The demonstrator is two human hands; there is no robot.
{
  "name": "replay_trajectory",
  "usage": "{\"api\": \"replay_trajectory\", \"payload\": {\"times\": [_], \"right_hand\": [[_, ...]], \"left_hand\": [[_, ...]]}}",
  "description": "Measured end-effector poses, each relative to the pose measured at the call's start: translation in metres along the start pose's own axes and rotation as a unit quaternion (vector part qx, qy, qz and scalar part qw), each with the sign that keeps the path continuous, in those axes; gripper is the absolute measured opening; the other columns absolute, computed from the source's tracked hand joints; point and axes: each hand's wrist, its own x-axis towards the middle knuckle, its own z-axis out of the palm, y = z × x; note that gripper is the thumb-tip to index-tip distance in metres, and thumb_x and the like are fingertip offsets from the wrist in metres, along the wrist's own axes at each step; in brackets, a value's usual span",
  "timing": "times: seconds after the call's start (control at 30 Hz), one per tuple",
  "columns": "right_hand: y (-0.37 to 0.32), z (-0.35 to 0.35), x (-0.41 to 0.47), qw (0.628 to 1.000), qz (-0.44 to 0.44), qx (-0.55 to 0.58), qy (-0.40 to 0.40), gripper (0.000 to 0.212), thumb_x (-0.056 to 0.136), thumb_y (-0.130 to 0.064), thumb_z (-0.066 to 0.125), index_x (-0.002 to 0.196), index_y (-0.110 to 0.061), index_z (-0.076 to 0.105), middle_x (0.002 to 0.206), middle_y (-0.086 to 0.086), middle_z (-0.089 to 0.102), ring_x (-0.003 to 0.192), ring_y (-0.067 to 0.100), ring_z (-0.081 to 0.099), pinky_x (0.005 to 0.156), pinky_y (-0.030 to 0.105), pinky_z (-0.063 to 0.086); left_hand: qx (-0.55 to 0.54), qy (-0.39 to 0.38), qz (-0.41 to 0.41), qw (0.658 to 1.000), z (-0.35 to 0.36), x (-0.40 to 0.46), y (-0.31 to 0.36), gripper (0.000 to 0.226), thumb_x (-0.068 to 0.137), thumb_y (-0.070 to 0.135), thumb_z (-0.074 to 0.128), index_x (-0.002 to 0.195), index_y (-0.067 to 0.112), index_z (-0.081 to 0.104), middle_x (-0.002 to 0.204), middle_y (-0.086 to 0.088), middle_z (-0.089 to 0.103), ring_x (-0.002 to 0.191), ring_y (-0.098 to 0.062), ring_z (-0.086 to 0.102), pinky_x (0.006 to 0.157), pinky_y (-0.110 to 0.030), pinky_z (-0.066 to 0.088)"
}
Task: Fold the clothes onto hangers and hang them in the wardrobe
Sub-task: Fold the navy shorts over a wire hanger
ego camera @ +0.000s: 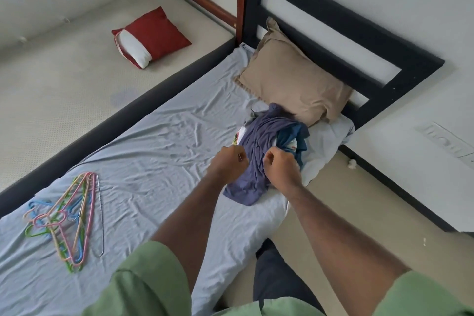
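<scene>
- Fingers (241, 159) of the left hand (229, 161) are curled tight and pinch the left edge of the purple-grey garment (252, 161); the right hand (280, 165) is closed on its right edge.
- The garment tops a small clothes pile (289, 136) near the right edge of the bed (159, 141), just below the tan pillow (292, 79).
- Handling, judged: light, limp knit cloth with no stiffness; it will sag and bunch. Take hold at the shoulder seams or hem corners, then shake it flat.
- The hangers (73, 215), a tangled coloured bundle, lie near the bed's left edge, well apart from the pile.
- Obstructions: underlying clothes may lift with it; the hangers need separating. The wardrobe is not in view.
</scene>
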Motion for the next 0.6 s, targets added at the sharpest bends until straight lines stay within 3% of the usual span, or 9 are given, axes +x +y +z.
{"api": "replay_trajectory", "payload": {"times": [0.2,0.33,0.47,0.53,0.6], "right_hand": [[0.044,0.040,0.126,0.992,0.085,0.052,-0.079,0.017,0.097,-0.009,0.054,0.085,-0.011,0.066,0.088,0.011,0.072,0.084,0.030,0.068,0.072,0.040,0.056],[0.079,0.089,0.195,0.984,0.117,0.022,-0.130,0.022,0.098,-0.011,0.047,0.094,-0.004,0.067,0.098,0.017,0.071,0.096,0.034,0.065,0.074,0.038,0.052],[0.105,0.130,0.231,0.978,0.158,0.019,-0.134,0.025,0.099,-0.026,0.058,0.104,-0.002,0.063,0.108,0.019,0.067,0.102,0.037,0.062,0.077,0.037,0.048],[0.121,0.154,0.245,0.971,0.188,0.000,-0.145,0.038,0.093,-0.036,0.069,0.113,-0.004,0.061,0.116,0.018,0.066,0.106,0.037,0.063,0.079,0.039,0.051],[0.134,0.174,0.254,0.958,0.207,-0.045,-0.191,0.067,0.083,-0.043,0.080,0.130,-0.005,0.052,0.128,0.018,0.061,0.116,0.039,0.061,0.087,0.044,0.054]], "left_hand": [[-0.020,-0.016,-0.078,0.997,0.029,0.104,0.010,0.020,0.092,0.019,0.052,0.094,0.013,0.071,0.094,-0.011,0.070,0.090,-0.031,0.060,0.070,-0.032,0.043],[-0.061,-0.020,-0.122,0.990,0.055,0.178,0.000,0.021,0.089,0.015,0.052,0.090,0.012,0.073,0.088,-0.011,0.072,0.084,-0.033,0.066,0.074,-0.039,0.056],[-0.103,-0.006,-0.149,0.983,0.076,0.222,-0.016,0.015,0.088,0.012,0.055,0.081,0.015,0.067,0.082,-0.010,0.072,0.073,-0.028,0.070,0.068,-0.039,0.060],[-0.121,-0.018,-0.162,0.979,0.093,0.240,-0.027,0.015,0.089,0.012,0.054,0.079,0.017,0.065,0.081,-0.010,0.072,0.070,-0.027,0.071,0.066,-0.039,0.060],[-0.129,-0.037,-0.171,0.976,0.106,0.250,-0.036,0.017,0.089,0.011,0.054,0.077,0.018,0.063,0.079,-0.010,0.072,0.069,-0.028,0.071,0.066,-0.041,0.060]]}}
